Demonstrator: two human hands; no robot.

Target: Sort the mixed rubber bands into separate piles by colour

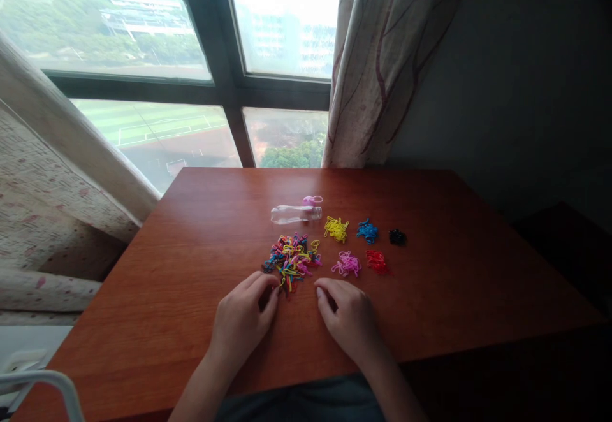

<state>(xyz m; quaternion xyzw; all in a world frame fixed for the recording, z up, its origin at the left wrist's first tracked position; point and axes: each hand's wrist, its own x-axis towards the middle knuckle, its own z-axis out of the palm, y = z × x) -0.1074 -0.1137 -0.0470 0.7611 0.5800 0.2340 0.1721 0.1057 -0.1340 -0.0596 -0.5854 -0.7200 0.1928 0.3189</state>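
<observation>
A loose pile of small mixed-colour elastic bands (294,256) lies on the wooden table. My left hand (243,313) rests at the near left edge of this pile, thumb and forefinger closed together beside a yellow band. What the left fingertips grip, if anything, cannot be made out. To the right of the pile, my right hand (348,317) is also in a pinch, and nothing can be made out at its fingertips. Sorted by colour, separate heaps lie beyond it: pink bands (347,264), red bands (377,261), yellow bands (336,229), blue bands (367,231) and black bands (396,237).
Behind the mixed pile a clear plastic bottle (291,214) lies on its side, with a pink looped cap (312,201) next to it. The table (167,294) runs up to a window with curtains (377,58). A white metal tube (48,377) stands at lower left.
</observation>
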